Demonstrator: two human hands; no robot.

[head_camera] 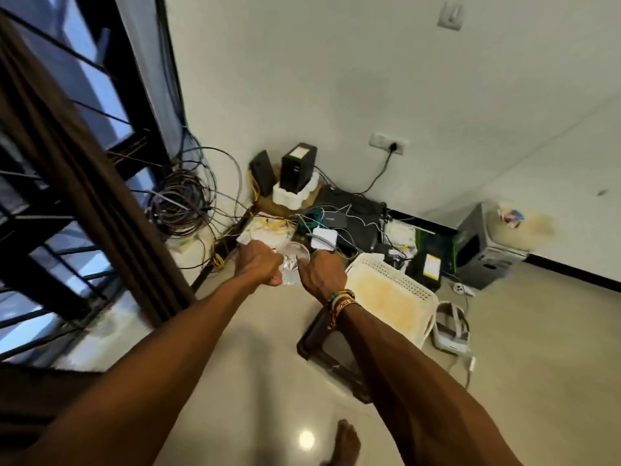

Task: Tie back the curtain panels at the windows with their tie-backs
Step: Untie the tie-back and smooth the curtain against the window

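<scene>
Clear plastic (291,268), gripped by left hand (258,265), right hand (323,274), arms outstretched

- A single view is given, taken from a wide-angle camera worn on the head.
- The room is looked at forward and steeply down, with the frame tilted; the cream plastic chair (389,294) is seen from above, just right of centre.
- Both forearms are seen reaching in from the bottom edge. The left hand (258,264) and right hand (324,275) are framed just left of the chair, at a clear plastic piece (290,274).
- The brown curtain (84,183) is caught far left of the chair, and a bare foot (347,442) below it.
</scene>
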